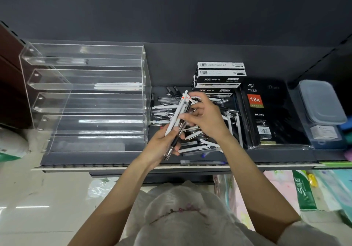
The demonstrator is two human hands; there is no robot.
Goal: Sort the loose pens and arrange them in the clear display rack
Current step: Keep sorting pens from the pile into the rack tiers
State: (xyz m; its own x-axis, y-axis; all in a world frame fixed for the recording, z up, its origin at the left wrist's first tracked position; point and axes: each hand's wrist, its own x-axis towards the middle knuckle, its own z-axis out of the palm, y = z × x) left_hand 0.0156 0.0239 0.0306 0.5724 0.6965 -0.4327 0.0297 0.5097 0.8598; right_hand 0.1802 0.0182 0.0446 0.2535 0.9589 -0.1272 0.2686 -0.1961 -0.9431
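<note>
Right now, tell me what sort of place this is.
Probably a stationery shop. Stacked gel pen boxes and wrapped diaries sit on a dark shelf beside a clear rack, with more packaged goods below.

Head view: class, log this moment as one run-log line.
left hand: grips pen bundle | right hand: pinches bundle | display rack: few pens | loose pile: unsorted
</note>
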